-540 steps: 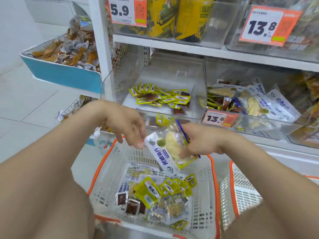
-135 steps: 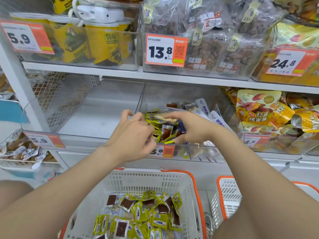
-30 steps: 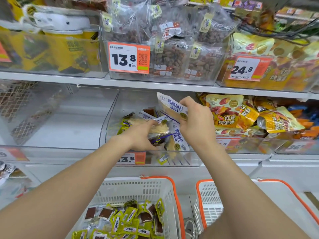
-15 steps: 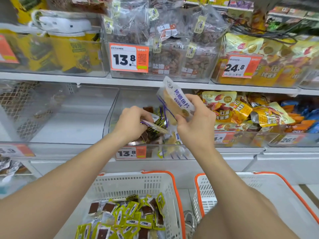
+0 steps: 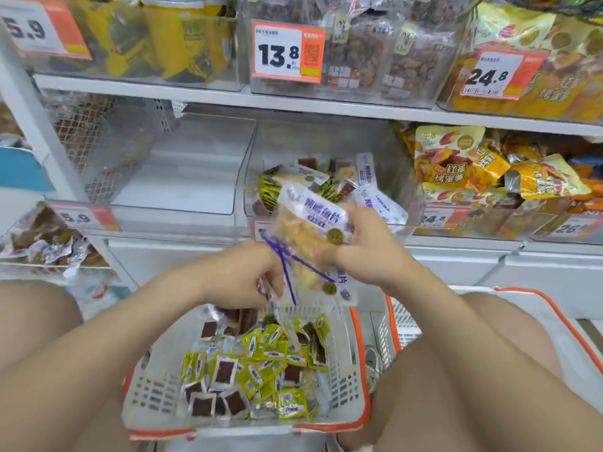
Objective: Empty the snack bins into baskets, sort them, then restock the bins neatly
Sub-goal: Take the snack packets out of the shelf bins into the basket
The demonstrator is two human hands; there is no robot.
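1. Two white-and-blue packets [image 5: 311, 223] are lying stacked in the right hand [image 5: 362, 252]. Its fingers and thumb are curling round them, and a pale snack is showing through their clear parts.
2. The left hand [image 5: 241, 275] is meeting the right hand just beside its fingertips. Its fingers are curling in and pinching a clear packet [image 5: 284, 321] that is hanging below it, though blur is hiding the exact grip.
3. Directly below both hands, a white basket [image 5: 347, 370] with an orange rim is holding a heap of small yellow-green packets [image 5: 270, 357] and dark brown squares [image 5: 225, 371].
4. Just beyond the hands, a clear bin [image 5: 329, 141] on the shelf is holding more white-and-blue packets mixed with yellow ones.
5. Beyond the left hand and out to its left, a second clear bin [image 5: 182, 177] is showing its white floor.
6. Below the right hand and to its right, a second white basket [image 5: 403, 324] is standing just beside the first.
7. High above the hands, an orange price tag [image 5: 287, 50] reading 13.8 is hanging on an upper bin.
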